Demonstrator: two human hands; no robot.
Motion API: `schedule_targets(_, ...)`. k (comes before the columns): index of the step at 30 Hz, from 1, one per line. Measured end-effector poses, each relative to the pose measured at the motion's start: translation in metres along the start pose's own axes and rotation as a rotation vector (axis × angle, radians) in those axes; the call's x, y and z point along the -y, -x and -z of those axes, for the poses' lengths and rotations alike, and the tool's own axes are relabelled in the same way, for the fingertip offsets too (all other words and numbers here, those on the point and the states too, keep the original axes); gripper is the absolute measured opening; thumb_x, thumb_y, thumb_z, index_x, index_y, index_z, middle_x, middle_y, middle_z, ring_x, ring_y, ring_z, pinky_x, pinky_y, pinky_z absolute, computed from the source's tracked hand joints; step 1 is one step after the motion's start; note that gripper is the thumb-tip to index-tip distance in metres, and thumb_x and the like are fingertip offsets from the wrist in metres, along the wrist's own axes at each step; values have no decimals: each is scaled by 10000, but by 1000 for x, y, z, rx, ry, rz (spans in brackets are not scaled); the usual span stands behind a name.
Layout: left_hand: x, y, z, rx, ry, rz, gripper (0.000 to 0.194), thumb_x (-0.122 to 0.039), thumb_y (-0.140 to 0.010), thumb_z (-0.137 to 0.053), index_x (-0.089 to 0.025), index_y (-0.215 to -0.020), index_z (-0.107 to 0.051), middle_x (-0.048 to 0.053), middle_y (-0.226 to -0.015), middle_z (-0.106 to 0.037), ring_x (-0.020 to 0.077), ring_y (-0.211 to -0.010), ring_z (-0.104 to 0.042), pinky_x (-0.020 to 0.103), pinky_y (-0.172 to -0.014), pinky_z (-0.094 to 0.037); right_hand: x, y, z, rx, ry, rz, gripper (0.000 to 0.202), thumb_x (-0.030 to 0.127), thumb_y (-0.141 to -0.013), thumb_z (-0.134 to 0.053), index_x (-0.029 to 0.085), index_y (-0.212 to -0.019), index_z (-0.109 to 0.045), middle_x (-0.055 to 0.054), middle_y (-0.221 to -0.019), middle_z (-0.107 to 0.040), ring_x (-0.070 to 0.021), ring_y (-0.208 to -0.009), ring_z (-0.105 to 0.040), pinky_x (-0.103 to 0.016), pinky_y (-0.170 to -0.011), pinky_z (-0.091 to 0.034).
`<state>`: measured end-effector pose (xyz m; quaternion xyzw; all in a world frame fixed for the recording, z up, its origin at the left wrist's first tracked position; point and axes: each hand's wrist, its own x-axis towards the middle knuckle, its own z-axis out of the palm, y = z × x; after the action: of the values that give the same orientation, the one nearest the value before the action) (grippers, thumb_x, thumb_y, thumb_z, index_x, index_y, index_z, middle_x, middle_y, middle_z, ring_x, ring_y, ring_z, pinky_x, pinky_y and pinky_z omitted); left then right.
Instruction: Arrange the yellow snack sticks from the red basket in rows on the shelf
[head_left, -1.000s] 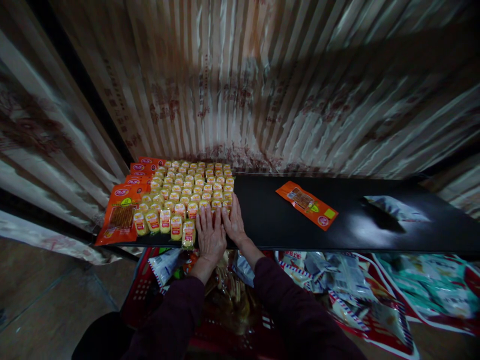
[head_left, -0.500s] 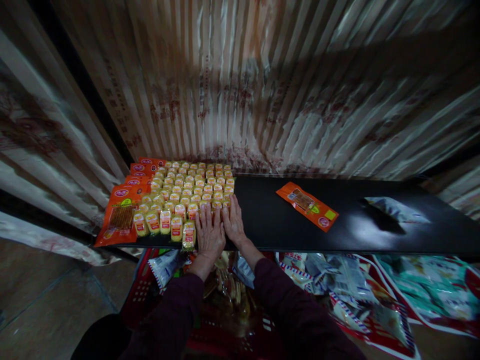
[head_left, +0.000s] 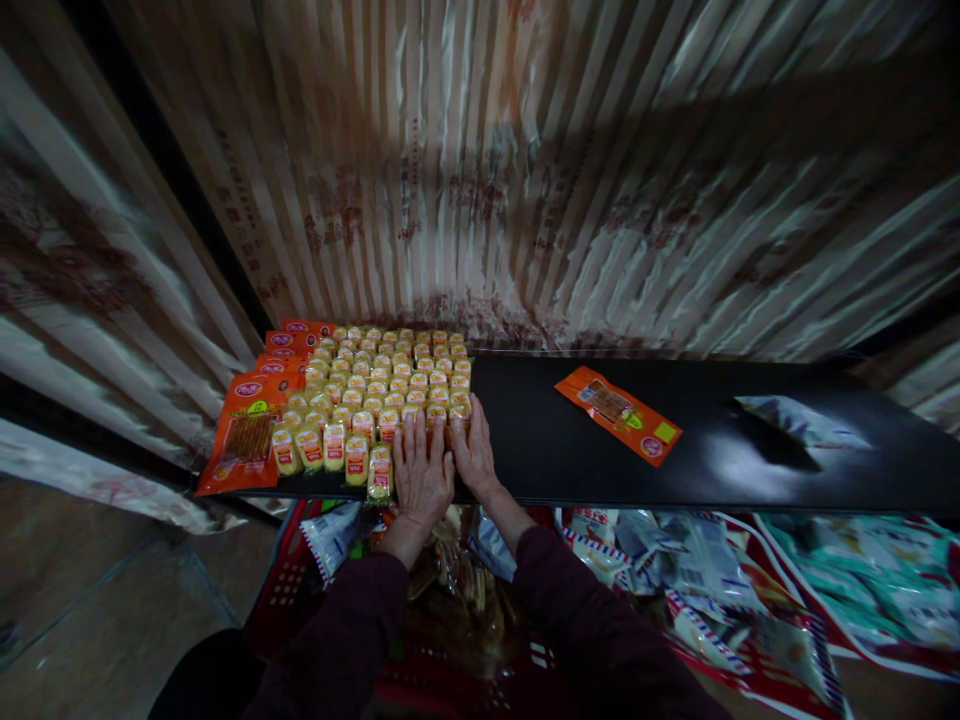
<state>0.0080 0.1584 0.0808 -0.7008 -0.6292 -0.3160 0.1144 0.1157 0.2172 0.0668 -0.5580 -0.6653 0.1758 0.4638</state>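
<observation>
Rows of small yellow wrapped snack cakes (head_left: 381,385) stand packed together on the left part of a black shelf (head_left: 517,430). My left hand (head_left: 424,468) lies with fingers outstretched against the front of these rows, just right of the foremost cake. Beside it, my right hand (head_left: 474,452) rests, also with straight fingers, at the block's front right corner. Neither hand grasps anything; the cakes right behind the fingers are partly hidden. Orange snack packets (head_left: 244,432) overlap in a column along the left side of the cakes.
A single orange packet (head_left: 619,415) and a silvery-white packet (head_left: 802,422) lie farther right on the shelf. Below its front edge are a red basket (head_left: 283,575) with packets and bags of blue-white (head_left: 694,560) and teal packets (head_left: 877,575). A patterned curtain (head_left: 480,200) hangs behind.
The view has shifted slightly, so everything sits a little farther right and lower. Both hands stay against the front of the snack cakes, with hardly any movement.
</observation>
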Motion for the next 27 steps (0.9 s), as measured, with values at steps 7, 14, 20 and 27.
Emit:
schedule_targets(7, 3, 3, 0, -13, -27, -73, 589, -344, -878, -470, -166, -1432, -379, 137, -1523, -299, 277, -1437, -185, 502, -1161, -180, 4, 2, 1, -55, 14, -24, 610, 497, -944, -235, 123, -1416, -330, -170, -1454, -396, -245, -1364, -350, -482, -1113, -307)
schedule_targets(14, 4, 5, -3, 19, -24, -90, 620, -334, -858, -480, -121, -1430, -372, 152, -1520, -296, 281, -1437, -183, 504, -1167, -176, -1, 1, -4, -93, 55, -23, 596, 468, -949, -216, 116, -1413, -338, -175, -1431, -424, -242, -1357, -356, -480, -1104, -314)
schedule_targets(20, 3, 5, -3, 26, -42, -31, 605, -321, -868, -461, -81, -1417, -380, 163, -1499, -338, 284, -1428, -211, 494, -1158, -209, -2, 0, -7, -111, 115, -39, 586, 450, -958, -193, 113, -1414, -342, -180, -1428, -425, -240, -1364, -343, -477, -1105, -311)
schedule_targets(27, 3, 4, -6, 21, -32, -1, 550, -314, -903, -428, -98, -1409, -397, 160, -1491, -355, 276, -1422, -235, 492, -1153, -225, 6, 19, 3, -76, 179, -13, 610, 451, -961, -222, 104, -1462, -243, -186, -1494, -326, -246, -1406, -267, -491, -1114, -291)
